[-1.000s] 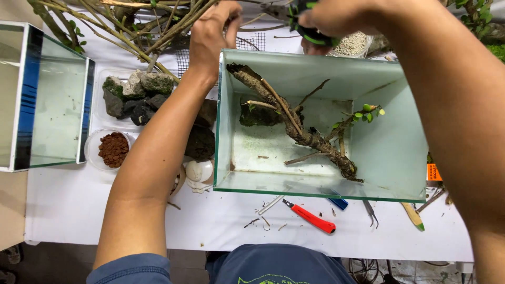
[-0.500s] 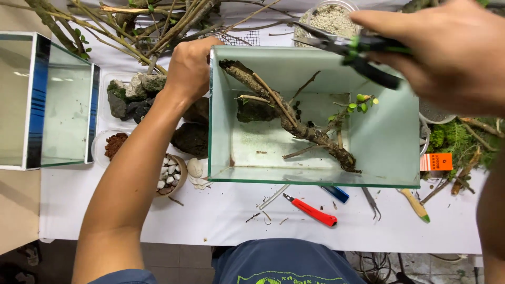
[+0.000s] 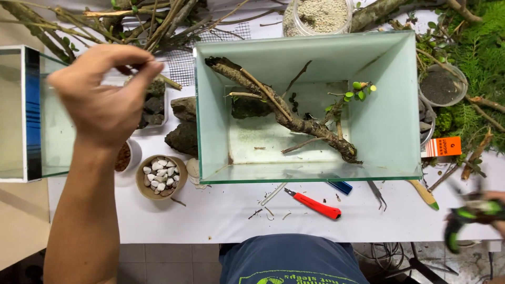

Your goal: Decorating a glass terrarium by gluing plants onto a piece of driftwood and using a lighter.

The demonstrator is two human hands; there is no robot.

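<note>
- White table (image 3: 210, 221) holds a glass tank (image 3: 389, 131) with driftwood (image 3: 294, 122) inside.
- Left hand (image 3: 105, 100) pinches a thin twig (image 3: 138, 66).
- Right hand (image 3: 497, 208) grips green-handled cutters (image 3: 465, 216), blurred.

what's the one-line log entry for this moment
left hand: pinching thin twig | right hand: gripping green-black pliers | glass tank: branch inside

Bright, even overhead light falls on the white table (image 3: 158, 221), casting only soft, short shadows. Pale glare washes the walls of the glass tank (image 3: 386, 131). The right hand (image 3: 492, 208) and its green-handled pliers (image 3: 465, 218) smear into motion blur at the frame's edge; the centre stays sharp.
</note>
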